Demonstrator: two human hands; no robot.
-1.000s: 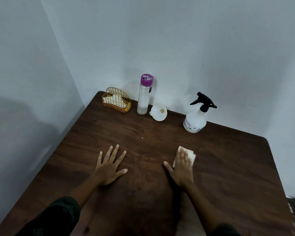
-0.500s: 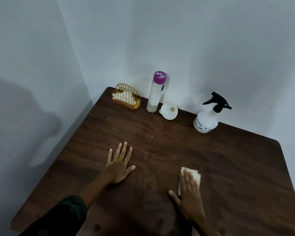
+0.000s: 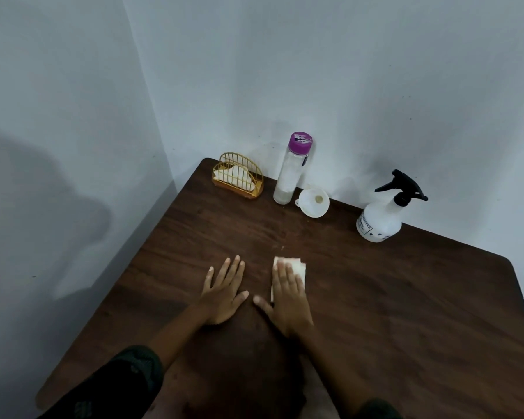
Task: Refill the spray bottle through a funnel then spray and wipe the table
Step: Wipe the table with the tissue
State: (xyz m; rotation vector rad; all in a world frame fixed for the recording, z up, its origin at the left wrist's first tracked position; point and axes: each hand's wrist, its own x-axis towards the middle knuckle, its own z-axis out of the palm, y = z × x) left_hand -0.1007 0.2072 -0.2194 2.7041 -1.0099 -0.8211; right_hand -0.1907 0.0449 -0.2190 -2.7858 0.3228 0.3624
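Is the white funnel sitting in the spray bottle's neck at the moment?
No, the white plastic funnel lies on the dark wooden table, apart from the white spray bottle.

Well in front of the spray bottle (image 3: 380, 219) and to its left, the right hand (image 3: 291, 300) is lying flat over a folded white cloth (image 3: 298, 267), hiding most of it; the cloth's far corner is showing blurred. The print on the spray bottle's label is coming out too small to read. The table (image 3: 406, 313) is running off the bottom and right edges, and both dark sleeves (image 3: 118, 385) are being cut off at the bottom.
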